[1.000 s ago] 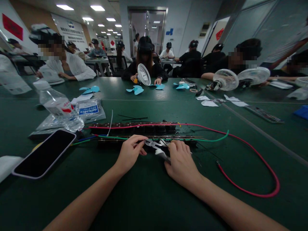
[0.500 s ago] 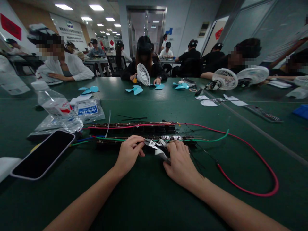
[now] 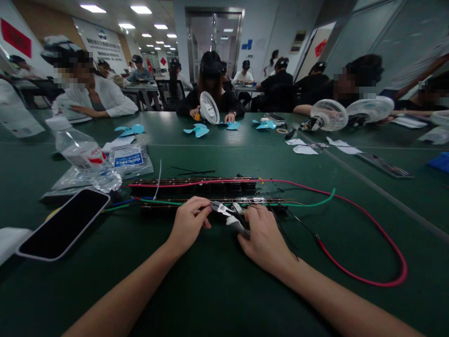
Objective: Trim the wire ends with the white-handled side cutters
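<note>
My right hand (image 3: 264, 236) is wrapped round the handles of a pair of pliers (image 3: 221, 208) with pale grips, their metal jaws pointing left. At the jaw tips, my left hand (image 3: 191, 220) is closed in a pinch; whatever lies between the fingertips is too small to make out. Just beyond both hands runs a long black strip (image 3: 157, 209) with metal strands along it, and a green wire (image 3: 312, 205) lies over it. A second black strip (image 3: 228, 186) lies parallel behind, crossed by a red wire (image 3: 289, 183). Thin black strands (image 3: 288, 236) hang beside my right hand.
To the left are a phone (image 3: 65, 227), a plastic bottle (image 3: 82, 152) and a clear bag with a blue label (image 3: 128, 159). The red wire loops across the right side. Blue fan blades (image 3: 197, 130) and white fans (image 3: 329, 115) lie farther off, near other people.
Both hands stay almost in place. The pliers have shifted very slightly in my right hand, with the jaws still at my left fingertips.
</note>
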A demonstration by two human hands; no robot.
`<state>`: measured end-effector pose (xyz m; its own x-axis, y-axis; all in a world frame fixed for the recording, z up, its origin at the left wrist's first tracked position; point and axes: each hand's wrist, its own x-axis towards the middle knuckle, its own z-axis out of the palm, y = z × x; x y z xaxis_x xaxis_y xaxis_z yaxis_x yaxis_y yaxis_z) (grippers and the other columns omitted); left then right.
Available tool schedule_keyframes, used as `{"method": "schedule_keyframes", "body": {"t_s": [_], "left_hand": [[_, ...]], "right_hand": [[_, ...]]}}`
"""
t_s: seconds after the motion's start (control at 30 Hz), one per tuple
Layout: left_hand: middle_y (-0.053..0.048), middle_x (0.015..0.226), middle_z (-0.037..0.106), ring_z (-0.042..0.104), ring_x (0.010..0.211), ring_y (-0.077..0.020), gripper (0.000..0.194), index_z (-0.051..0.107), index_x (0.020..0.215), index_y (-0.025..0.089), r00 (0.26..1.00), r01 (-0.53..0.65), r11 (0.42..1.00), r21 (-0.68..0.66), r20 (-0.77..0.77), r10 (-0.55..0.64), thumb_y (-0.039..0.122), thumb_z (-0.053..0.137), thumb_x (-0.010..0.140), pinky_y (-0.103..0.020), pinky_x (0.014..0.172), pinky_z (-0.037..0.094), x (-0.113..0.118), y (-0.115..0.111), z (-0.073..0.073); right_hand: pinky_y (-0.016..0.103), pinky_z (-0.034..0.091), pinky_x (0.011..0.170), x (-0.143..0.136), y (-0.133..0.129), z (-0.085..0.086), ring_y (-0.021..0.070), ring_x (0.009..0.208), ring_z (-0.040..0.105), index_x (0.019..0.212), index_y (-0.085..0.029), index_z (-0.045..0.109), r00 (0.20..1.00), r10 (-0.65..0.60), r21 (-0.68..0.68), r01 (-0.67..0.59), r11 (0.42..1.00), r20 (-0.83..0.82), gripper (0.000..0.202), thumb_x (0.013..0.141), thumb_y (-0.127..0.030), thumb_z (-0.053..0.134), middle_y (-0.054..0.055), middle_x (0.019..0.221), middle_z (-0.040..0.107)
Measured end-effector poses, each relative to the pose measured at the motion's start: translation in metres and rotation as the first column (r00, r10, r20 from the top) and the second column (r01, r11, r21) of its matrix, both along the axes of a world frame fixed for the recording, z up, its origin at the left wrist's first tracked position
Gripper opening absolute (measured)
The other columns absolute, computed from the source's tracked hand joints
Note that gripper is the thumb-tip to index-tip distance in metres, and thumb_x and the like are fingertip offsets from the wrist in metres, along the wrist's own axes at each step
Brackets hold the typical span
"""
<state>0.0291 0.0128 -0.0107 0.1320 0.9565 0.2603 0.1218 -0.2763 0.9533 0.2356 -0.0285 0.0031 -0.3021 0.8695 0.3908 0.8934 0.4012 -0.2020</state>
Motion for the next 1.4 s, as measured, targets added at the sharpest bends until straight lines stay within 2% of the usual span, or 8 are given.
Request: {"method": "schedule_keyframes", "body": {"t_s": [0.4, 0.7, 0.93, 1.4], "left_hand": [[-0.006, 0.102, 0.061, 0.063, 0.050, -0.0068, 0.014, 0.069, 0.087, 0.013, 1.000, 0.007, 1.000, 0.007, -0.014, -0.007, 0.024, 0.060, 0.086, -0.020, 0.044, 0.053, -0.0011, -0.0005, -0.0009], [-0.007, 0.101, 0.062, 0.063, 0.050, -0.0076, 0.015, 0.070, 0.088, 0.013, 1.000, 0.012, 1.000, 0.009, -0.010, -0.012, 0.025, 0.061, 0.086, -0.021, 0.045, 0.054, -0.0012, -0.0011, 0.0015], [-0.007, 0.099, 0.062, 0.063, 0.050, -0.0075, 0.014, 0.070, 0.089, 0.013, 1.000, 0.005, 1.000, 0.008, -0.002, -0.005, 0.024, 0.061, 0.085, -0.021, 0.045, 0.055, -0.0014, 0.0005, -0.0011], [-0.008, 0.103, 0.063, 0.064, 0.051, -0.0085, 0.015, 0.070, 0.091, 0.014, 1.000, 0.013, 1.000, 0.018, -0.016, -0.013, 0.024, 0.060, 0.086, -0.021, 0.046, 0.056, -0.0024, 0.0008, -0.0015]], "right_hand": [[0.033, 0.039, 0.067, 0.0003, 0.0019, 0.0007, 0.0225, 0.079, 0.050, 0.087, -0.021, 0.044, 1.000, 0.019, 0.058, -0.020, 0.998, 0.009, 0.021, 0.069, -0.017, 0.055, 0.008, 0.086, 0.054], [0.028, 0.036, 0.059, -0.0009, -0.0021, 0.0050, 0.0185, 0.072, 0.055, 0.093, -0.021, 0.050, 0.996, 0.012, 0.023, -0.014, 1.000, 0.087, 0.019, 0.076, -0.026, 0.056, 0.004, 0.083, 0.058], [0.028, 0.037, 0.059, -0.0016, -0.0037, 0.0084, 0.0186, 0.072, 0.055, 0.094, -0.021, 0.050, 0.990, -0.008, -0.024, 0.012, 1.000, 0.141, 0.023, 0.075, -0.027, 0.060, 0.005, 0.084, 0.058], [0.035, 0.039, 0.071, -0.0026, -0.0006, 0.0026, 0.0243, 0.084, 0.050, 0.092, -0.019, 0.046, 0.995, -0.020, 0.016, 0.018, 1.000, 0.094, 0.024, 0.069, -0.019, 0.055, 0.011, 0.094, 0.053]]}}
